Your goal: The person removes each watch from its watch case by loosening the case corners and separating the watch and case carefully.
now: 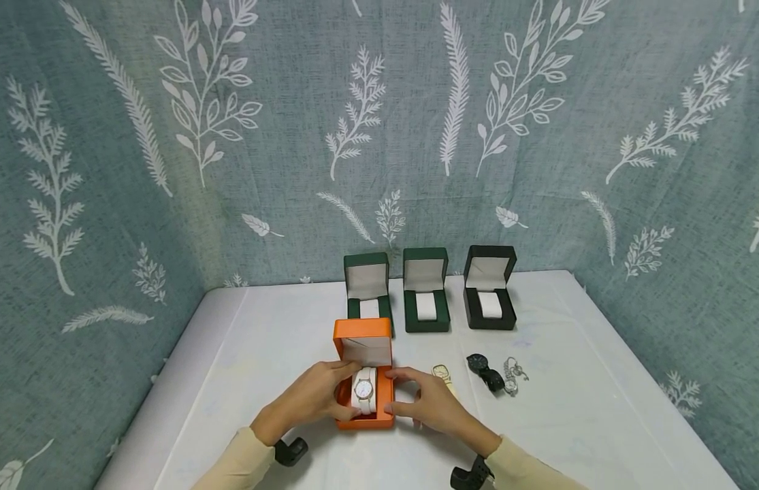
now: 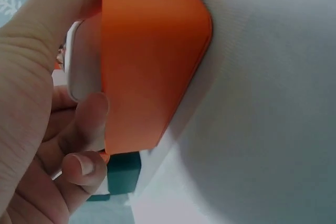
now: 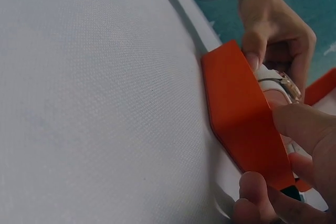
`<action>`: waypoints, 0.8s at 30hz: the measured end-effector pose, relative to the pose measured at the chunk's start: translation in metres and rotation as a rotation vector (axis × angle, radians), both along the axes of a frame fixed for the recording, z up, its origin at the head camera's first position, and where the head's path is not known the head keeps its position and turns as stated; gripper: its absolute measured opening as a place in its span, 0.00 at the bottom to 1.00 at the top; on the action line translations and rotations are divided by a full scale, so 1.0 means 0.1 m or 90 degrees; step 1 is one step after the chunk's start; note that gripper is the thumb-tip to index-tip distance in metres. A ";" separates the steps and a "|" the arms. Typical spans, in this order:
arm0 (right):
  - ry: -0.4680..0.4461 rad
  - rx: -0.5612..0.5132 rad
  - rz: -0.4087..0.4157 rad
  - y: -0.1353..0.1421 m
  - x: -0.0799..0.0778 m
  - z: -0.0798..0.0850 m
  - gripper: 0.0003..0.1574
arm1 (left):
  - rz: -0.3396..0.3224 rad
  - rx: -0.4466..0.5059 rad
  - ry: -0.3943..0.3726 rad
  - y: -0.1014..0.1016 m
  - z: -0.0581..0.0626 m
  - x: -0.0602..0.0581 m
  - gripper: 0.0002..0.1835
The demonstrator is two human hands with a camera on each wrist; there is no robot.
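An open orange watch box [image 1: 365, 425] stands on the table in front of the person, its lid up at the back. Inside it a white-strapped wristwatch [image 1: 363, 388] with a gold-toned case is wrapped round a white cushion [image 2: 84, 61]. The left hand [image 1: 318, 391] grips the cushioned watch, thumb at its near end and fingers at its far end. With thumb and fingers spread along the box's right wall, the right hand [image 1: 433, 400] holds the box. In the right wrist view, its thumb [image 3: 302, 121] lies at the orange rim.
Behind stand two open green watch boxes [image 1: 426, 320] and an open black one [image 1: 491, 316], each with a white cushion. Right of the right hand lie a gold watch [image 1: 442, 372], a black watch [image 1: 485, 371] and a silver watch [image 1: 511, 378]. Patterned cloth [image 1: 416, 136] surrounds the table.
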State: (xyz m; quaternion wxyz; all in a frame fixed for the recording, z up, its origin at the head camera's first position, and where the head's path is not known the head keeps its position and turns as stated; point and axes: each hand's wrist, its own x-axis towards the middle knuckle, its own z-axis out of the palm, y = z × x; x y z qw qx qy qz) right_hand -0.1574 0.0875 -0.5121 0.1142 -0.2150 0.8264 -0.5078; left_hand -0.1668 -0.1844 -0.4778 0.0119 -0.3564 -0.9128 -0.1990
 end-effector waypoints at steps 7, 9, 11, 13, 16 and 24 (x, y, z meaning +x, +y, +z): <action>-0.004 -0.001 -0.002 -0.01 0.00 0.02 0.36 | 0.001 0.080 -0.016 -0.05 0.06 -0.02 0.33; -0.005 0.000 -0.004 -0.01 -0.01 0.03 0.36 | 0.001 0.107 -0.026 -0.07 0.07 -0.03 0.33; -0.009 0.001 -0.005 -0.02 -0.01 0.04 0.36 | 0.000 0.116 -0.028 -0.09 0.08 -0.04 0.33; -0.009 0.003 -0.003 -0.02 -0.02 0.05 0.37 | 0.000 0.122 -0.028 -0.09 0.08 -0.04 0.32; 0.020 0.012 -0.007 -0.03 -0.03 0.07 0.37 | 0.004 0.122 -0.030 -0.09 0.09 -0.04 0.32; 0.074 -0.026 0.015 -0.05 -0.02 0.17 0.46 | 0.014 0.129 -0.063 -0.04 0.10 -0.03 0.33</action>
